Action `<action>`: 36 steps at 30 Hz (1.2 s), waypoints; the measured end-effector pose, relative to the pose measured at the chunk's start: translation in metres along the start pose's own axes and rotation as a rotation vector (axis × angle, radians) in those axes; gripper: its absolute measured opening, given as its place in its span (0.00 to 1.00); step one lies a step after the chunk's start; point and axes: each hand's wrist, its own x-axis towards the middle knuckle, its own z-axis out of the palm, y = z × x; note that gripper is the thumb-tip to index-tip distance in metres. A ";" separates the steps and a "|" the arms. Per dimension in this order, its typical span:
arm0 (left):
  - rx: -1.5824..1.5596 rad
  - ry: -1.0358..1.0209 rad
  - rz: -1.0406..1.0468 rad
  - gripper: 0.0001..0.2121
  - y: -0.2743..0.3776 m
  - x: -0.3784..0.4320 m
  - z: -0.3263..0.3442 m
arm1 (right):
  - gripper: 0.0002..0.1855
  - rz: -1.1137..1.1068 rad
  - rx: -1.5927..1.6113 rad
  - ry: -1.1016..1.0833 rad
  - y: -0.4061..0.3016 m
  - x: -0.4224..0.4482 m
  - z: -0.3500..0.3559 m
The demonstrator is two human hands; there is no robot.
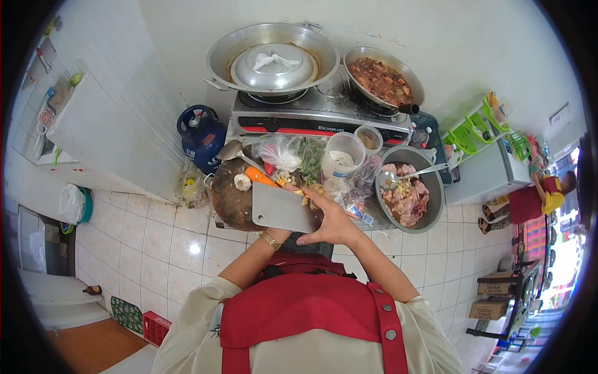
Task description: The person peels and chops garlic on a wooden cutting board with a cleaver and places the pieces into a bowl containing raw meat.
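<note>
A broad steel cleaver (282, 208) is over the round wooden chopping board (229, 201), its flat side facing up. My right hand (334, 215) spans the blade's right end, fingers at the far edge and thumb at the near edge. Only the wrist end of my left hand (279, 234) shows; the blade covers the rest, so its grip is hidden. The cleaver's handle is out of sight. Beyond the blade lie a peeled carrot (259, 176), a garlic bulb (242, 182) and chopped yellowish pieces (314, 190). A metal ladle (231, 150) rests across the board's far side.
Behind the board are leafy greens (312, 159) and a plastic tub of white powder (343, 152). Right stands a grey basin (434, 205) of raw meat with a spoon. The gas stove (299, 119) bears a lidded wok (217, 56) and a pan of stew (380, 79). A blue gas cylinder (201, 140) stands left.
</note>
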 end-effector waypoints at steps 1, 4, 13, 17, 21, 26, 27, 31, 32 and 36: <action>0.120 -0.040 0.071 0.22 -0.003 0.002 -0.004 | 0.68 -0.004 0.000 0.000 -0.001 -0.001 0.002; 0.157 0.083 0.066 0.22 0.006 -0.003 0.001 | 0.68 -0.086 0.035 0.048 0.000 -0.006 0.006; 0.453 0.058 0.498 0.15 0.022 -0.026 0.018 | 0.58 -0.107 0.067 0.230 0.003 0.001 0.022; 0.792 0.166 0.585 0.13 0.032 -0.025 0.028 | 0.53 0.263 0.841 0.197 0.006 0.003 0.006; 0.348 0.201 0.107 0.14 0.038 -0.014 0.023 | 0.57 0.164 0.685 0.043 0.002 -0.007 0.002; -0.487 0.114 -0.242 0.21 0.015 -0.001 0.005 | 0.66 -0.080 0.154 0.067 -0.006 -0.004 0.012; -0.575 -0.037 -0.373 0.25 0.022 0.000 0.008 | 0.67 -0.095 0.118 0.082 -0.003 -0.005 0.013; -0.441 -0.019 -0.307 0.23 0.049 -0.016 0.025 | 0.65 -0.074 0.036 0.130 -0.014 -0.009 0.014; -0.443 -0.015 -0.304 0.23 0.040 -0.016 0.018 | 0.65 -0.077 0.036 0.125 -0.014 -0.009 0.016; -0.683 0.077 -0.372 0.18 0.037 -0.018 0.024 | 0.62 -0.086 0.037 0.180 0.004 -0.007 0.024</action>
